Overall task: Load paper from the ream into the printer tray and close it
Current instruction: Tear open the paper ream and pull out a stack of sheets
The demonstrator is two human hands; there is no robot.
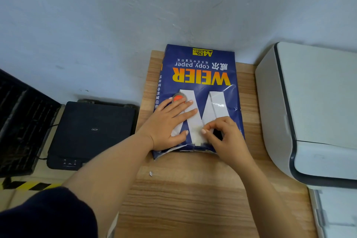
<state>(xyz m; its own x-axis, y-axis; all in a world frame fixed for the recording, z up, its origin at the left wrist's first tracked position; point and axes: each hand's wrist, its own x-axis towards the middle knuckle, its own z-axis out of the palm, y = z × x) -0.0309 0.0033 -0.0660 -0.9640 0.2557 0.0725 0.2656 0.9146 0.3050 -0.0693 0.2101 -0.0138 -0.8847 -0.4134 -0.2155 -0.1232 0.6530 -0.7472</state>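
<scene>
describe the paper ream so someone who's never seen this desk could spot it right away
Start at the wooden table against the wall, between the black printer and the white printer. The paper ream lies flat at its back, under both hands. Only it is blue, with yellow WEIER lettering.

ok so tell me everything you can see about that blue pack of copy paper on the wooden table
The ream is a blue glossy wrapper printed with yellow WEIER lettering, "copy paper", a large white W and an orange round sticker. It lies flat on the wooden table, far end against the wall, print upside down to the camera. Its near end looks torn and crumpled. The left hand presses flat on it; the right hand pinches the wrapper near that end.
</scene>
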